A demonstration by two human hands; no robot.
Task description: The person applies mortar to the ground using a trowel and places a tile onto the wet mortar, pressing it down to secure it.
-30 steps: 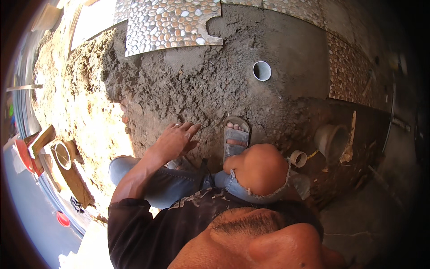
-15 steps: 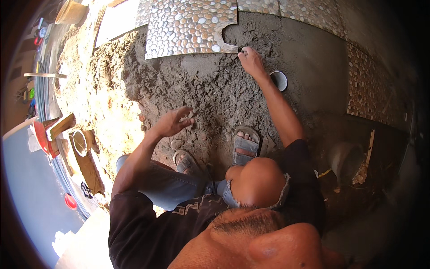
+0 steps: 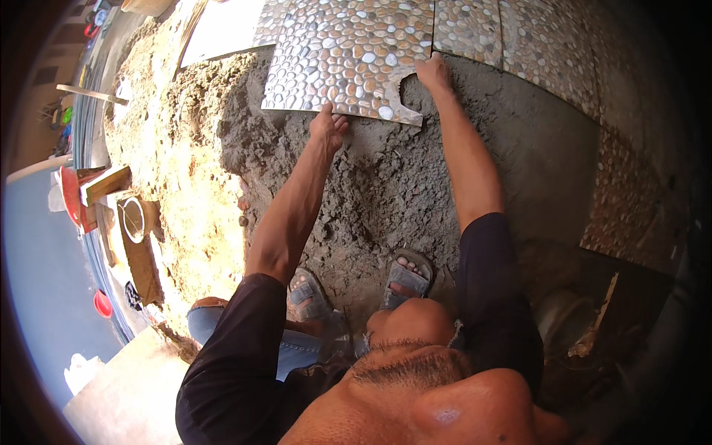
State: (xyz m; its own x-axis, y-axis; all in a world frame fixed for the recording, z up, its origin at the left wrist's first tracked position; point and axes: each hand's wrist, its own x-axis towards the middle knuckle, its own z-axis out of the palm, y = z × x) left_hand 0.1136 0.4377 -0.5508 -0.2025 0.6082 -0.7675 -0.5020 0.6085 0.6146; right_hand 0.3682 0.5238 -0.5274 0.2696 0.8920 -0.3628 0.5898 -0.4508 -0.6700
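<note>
A pebble-patterned tile (image 3: 341, 52) with a curved notch in its right side lies at the top of the view, over rough grey mortar (image 3: 371, 178). My left hand (image 3: 326, 130) holds its near edge from below, fingers curled. My right hand (image 3: 432, 72) grips its right edge just above the notch, beside the adjoining tiles (image 3: 467, 30). The pipe mouth seen earlier in the mortar is hidden behind my right forearm.
More pebble tiles (image 3: 623, 193) run down the right, beside smoother grey mortar. Sunlit soil lies at left with a wooden stick (image 3: 89, 94), pale bucket (image 3: 137, 219), red plastic items (image 3: 70, 196) and a blue surface (image 3: 44, 274). My sandalled feet (image 3: 408, 271) are below.
Both hands have moved forward onto the tile; my right hand rose from the notch's lower corner to above it. The view has shifted, with the scene sitting farther right.
</note>
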